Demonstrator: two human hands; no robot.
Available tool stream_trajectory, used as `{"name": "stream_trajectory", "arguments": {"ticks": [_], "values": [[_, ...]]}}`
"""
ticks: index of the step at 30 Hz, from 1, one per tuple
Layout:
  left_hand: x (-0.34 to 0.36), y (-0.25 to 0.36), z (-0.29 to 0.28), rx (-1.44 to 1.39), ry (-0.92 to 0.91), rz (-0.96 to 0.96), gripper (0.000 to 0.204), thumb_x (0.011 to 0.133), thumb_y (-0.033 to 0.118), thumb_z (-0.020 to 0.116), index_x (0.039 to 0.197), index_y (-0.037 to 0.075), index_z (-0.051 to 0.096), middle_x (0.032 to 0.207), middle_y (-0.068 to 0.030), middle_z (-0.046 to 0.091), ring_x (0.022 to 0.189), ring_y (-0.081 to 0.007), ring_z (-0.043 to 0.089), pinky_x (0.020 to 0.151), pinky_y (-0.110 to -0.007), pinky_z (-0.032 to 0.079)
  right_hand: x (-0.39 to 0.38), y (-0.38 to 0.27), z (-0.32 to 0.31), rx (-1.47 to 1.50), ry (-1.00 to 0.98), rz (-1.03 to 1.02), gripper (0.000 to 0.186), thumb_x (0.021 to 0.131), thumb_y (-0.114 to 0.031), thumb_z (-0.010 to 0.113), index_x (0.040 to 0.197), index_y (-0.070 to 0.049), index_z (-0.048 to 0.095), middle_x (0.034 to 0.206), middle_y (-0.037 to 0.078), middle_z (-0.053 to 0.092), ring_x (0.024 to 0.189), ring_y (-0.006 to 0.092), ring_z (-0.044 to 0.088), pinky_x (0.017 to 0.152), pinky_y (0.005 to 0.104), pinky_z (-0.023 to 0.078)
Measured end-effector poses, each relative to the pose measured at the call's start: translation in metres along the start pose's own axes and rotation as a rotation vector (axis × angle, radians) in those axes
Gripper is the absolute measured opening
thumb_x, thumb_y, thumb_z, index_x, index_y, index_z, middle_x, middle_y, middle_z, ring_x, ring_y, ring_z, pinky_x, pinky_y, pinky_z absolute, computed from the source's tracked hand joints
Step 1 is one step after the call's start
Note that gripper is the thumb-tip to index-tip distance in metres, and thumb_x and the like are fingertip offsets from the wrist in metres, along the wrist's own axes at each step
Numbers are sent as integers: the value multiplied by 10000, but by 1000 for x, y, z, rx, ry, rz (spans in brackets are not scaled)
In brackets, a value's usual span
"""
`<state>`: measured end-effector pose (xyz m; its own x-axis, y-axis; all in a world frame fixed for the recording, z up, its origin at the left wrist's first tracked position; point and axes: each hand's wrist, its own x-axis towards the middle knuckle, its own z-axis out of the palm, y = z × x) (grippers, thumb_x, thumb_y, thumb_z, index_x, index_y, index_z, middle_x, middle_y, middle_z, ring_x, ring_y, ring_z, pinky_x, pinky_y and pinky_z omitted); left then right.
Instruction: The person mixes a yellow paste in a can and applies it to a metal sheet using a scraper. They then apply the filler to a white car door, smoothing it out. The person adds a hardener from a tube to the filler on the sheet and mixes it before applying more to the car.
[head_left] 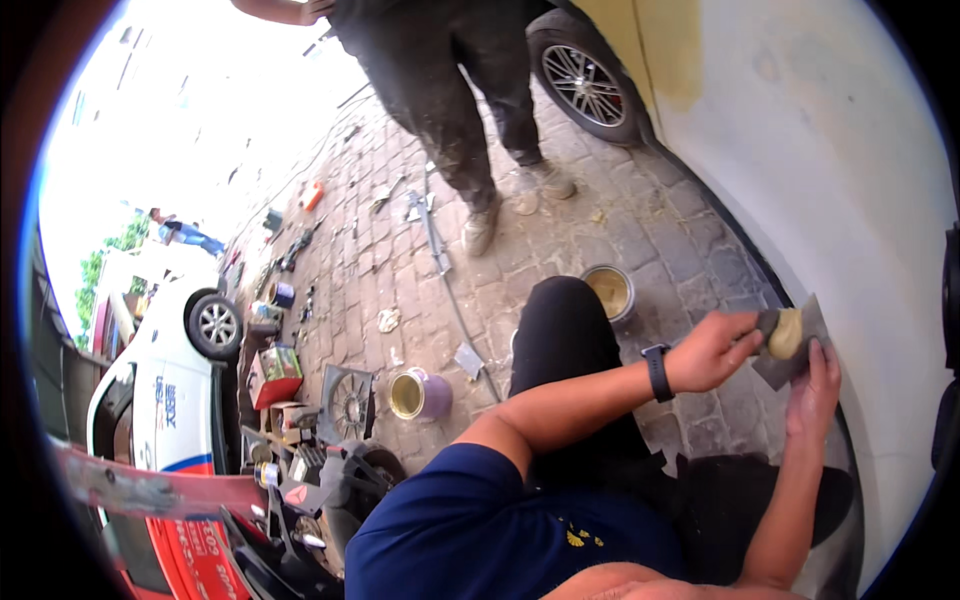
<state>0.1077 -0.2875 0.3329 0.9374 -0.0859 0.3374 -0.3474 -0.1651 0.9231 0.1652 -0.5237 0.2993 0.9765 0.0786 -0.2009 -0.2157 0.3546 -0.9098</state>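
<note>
A flat grey metal filler plate [773, 371] is beside the pale car panel, carrying a lump of yellowish filler paste [787, 334]. My right hand [815, 388] grips its near edge, fingertips on the face. My left hand [706, 353], with a dark watch on the wrist, is closed round a small dark-ended spreader [767, 322] touching the paste. Part of the spreader is hidden by my fingers and the paste. The car panel [860, 220] is whitish, with a yellowish patch higher up. An open tin [631, 292] of similar paste stands on the paving beyond my knee.
Another person [430, 100] in dark, dusty trousers stands ahead, near a car wheel [585, 85]. An open purple-sided tin [432, 396] stands to the left. Boxes [274, 376], car parts and tools litter the brick paving beside a parked white-and-red car [165, 400]. A long strip [440, 250] crosses the ground.
</note>
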Motion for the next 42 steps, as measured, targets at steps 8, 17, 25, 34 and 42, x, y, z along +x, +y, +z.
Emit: {"name": "stream_trajectory", "arguments": {"ticks": [8,17,25,34,42], "values": [[-16,9,15,4,-167,18,132,936,84,587,895,-41,573,800,-275,602,795,-490,591,684,-520,460,24,-14,-48,62,-16,-186,485,1072,-238,584,1441,64,494,1459,200,527,1332,284,527,1179,422,361],[-9,-19,23,-168,159,-127,247,1041,176,533,951,-54,531,851,-259,561,786,-416,524,731,-463,438,-8,-15,-32,-626,184,-456,433,1090,-236,559,1350,108,583,1321,223,645,1170,273,635,1010,370,494],[4,-22,15,-128,245,-341,491,1068,310,578,1318,-113,587,1154,-248,681,1036,-260,653,936,-349,520,-18,-47,-10,-1023,-173,-688,197,1033,-92,581,1109,83,632,1057,146,661,947,235,606,891,325,481],[17,-17,4,-655,302,-428,250,1087,177,504,1141,-31,631,1101,-111,711,985,-205,719,899,-386,603,-18,-54,8,-682,73,-522,194,929,-6,662,1115,5,716,948,87,666,770,203,584,738,274,478],[11,-10,9,-702,287,-457,269,1074,157,508,1155,-52,656,1063,-116,722,947,-187,719,862,-344,608,-31,-22,41,-1214,-245,-1185,387,742,20,731,1109,-93,779,1072,53,711,933,269,668,820,398,542]]}}
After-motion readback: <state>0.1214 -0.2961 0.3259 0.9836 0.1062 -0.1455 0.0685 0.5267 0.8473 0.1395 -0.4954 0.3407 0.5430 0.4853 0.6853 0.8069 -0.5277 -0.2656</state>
